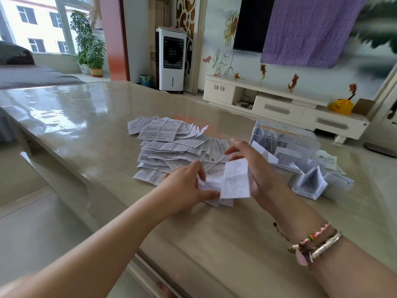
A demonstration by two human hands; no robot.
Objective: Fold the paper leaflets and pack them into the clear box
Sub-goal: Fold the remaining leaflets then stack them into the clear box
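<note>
leaflet print (159, 130) too small to read, clear box (285, 136) contents blurred

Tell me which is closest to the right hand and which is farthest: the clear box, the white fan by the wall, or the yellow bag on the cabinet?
From the right hand:
1. Clear box, on the table just beyond the hand.
2. Yellow bag, on the low cabinet behind the table, to the right.
3. White fan, standing by the far wall, to the left.
</note>
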